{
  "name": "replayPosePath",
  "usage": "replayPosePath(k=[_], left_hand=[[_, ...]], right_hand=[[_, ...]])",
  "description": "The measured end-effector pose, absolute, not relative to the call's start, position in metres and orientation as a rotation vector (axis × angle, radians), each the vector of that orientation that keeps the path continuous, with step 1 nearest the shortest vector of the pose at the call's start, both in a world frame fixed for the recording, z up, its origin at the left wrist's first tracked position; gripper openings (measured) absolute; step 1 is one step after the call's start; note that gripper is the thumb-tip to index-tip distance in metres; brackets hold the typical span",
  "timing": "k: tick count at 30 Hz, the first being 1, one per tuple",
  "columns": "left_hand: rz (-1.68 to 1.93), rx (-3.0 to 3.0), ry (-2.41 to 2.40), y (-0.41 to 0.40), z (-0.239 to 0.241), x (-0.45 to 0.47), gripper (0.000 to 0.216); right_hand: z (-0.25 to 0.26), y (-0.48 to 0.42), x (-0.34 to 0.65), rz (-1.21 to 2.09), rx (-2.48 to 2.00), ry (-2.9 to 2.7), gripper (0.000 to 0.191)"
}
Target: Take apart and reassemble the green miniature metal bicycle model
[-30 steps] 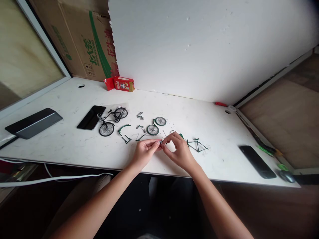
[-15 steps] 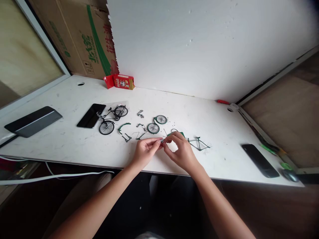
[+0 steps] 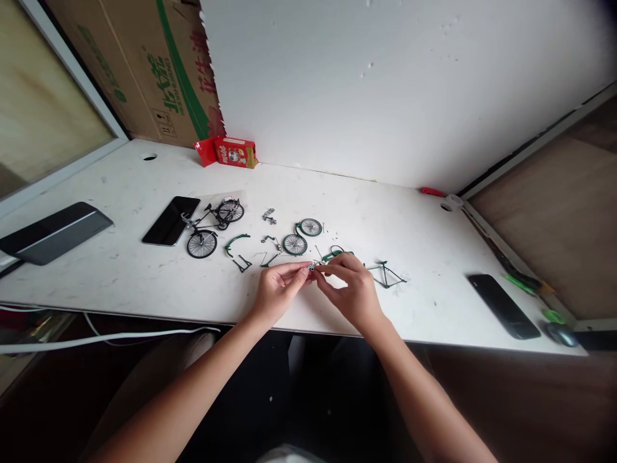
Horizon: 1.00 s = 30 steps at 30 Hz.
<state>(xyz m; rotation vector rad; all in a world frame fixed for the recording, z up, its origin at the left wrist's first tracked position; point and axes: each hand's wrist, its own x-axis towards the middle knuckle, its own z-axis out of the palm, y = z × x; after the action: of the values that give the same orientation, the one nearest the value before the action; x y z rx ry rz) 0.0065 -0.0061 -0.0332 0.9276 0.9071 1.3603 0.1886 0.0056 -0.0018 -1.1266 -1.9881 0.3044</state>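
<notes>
My left hand (image 3: 277,289) pinches a tiny silvery model-bicycle part (image 3: 312,267) between thumb and forefinger, above the table's front. From the other side, the fingertips of my right hand (image 3: 351,286) close on the same part; its exact kind is too small to make out. Just beyond the hands lie two small spoked wheels (image 3: 295,244) with green fenders. A green bicycle frame (image 3: 388,275) rests to the right of my right hand, which partly covers a green piece (image 3: 332,253). Left of my hands are a curved green fender (image 3: 236,243) and a dark bracket (image 3: 242,263).
An assembled black model bicycle (image 3: 212,225) stands partly over a phone (image 3: 171,220) on the left. Small silvery parts (image 3: 268,216) lie mid-table. A red box (image 3: 231,152) is at the back, a black device (image 3: 504,306) and a mouse (image 3: 562,334) at the right.
The right hand's fingers have straightened somewhat and drawn closer together at the small part. The view has shifted slightly; the parts on the table lie as before.
</notes>
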Motion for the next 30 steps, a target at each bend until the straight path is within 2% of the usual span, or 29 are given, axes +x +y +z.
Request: replayPosePath(k=[5,17,20,25,30], left_hand=[[1.35,0.972,0.954,-0.008,-0.035,0.007,0.039],[1.316,0.994,0.891,-0.011,-0.033,0.007,0.034],[1.297,1.016,0.866,-0.012,-0.035,0.007,0.033],[1.275,1.075,0.875,-0.014,-0.036,0.008,0.032],[1.286,1.117,0.884,-0.015,-0.032,0.007,0.029]], right_hand=[[-0.001,0.007,0.189,0.245,-1.09,-2.073,0.008],[0.002,0.016,0.204,0.916,-1.034,-1.797,0.002],[-0.006,0.02,0.206,1.031,-1.001,-1.735,0.008],[-0.015,0.024,0.207,1.071,-1.001,-1.749,0.011],[-0.013,0.022,0.206,1.028,-1.016,-1.804,0.006]])
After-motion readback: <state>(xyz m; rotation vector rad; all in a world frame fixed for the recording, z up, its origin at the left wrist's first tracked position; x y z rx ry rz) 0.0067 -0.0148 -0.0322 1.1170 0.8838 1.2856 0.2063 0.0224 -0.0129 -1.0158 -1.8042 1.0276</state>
